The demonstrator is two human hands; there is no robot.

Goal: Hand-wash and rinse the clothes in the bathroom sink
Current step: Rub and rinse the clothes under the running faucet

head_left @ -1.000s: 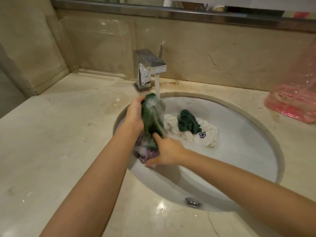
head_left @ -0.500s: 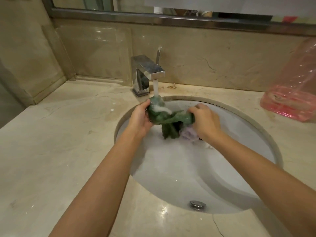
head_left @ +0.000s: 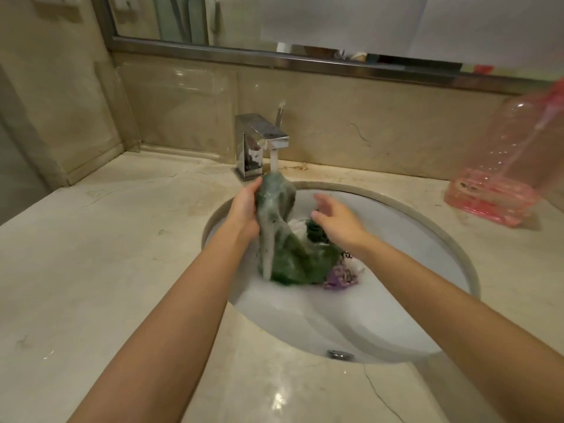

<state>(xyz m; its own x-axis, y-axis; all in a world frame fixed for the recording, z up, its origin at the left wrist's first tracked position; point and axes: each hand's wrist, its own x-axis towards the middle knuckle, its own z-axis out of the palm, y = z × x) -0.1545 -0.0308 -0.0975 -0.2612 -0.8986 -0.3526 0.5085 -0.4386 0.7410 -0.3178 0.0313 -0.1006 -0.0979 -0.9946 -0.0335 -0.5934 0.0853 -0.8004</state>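
My left hand (head_left: 244,210) grips the top of a soapy green garment (head_left: 283,239) and holds it up under the running water from the chrome tap (head_left: 261,145). Sudsy water streams off the garment into the white sink (head_left: 396,300). Its lower end, with a purple patch (head_left: 340,276), trails in the basin. My right hand (head_left: 338,219) hovers just right of the garment with fingers spread, holding nothing. Behind that hand lie a white cloth (head_left: 300,225) and a small dark green item (head_left: 316,230), both partly hidden.
A pink clear plastic bottle (head_left: 503,178) lies on the marble counter (head_left: 106,254) at the right. The sink's overflow hole (head_left: 340,354) sits at the near rim. A mirror with a metal frame (head_left: 274,58) runs along the back wall.
My right hand has let go of the green garment and moved a little to the right. My left hand has lifted its end higher under the tap, so the garment hangs lengthwise.
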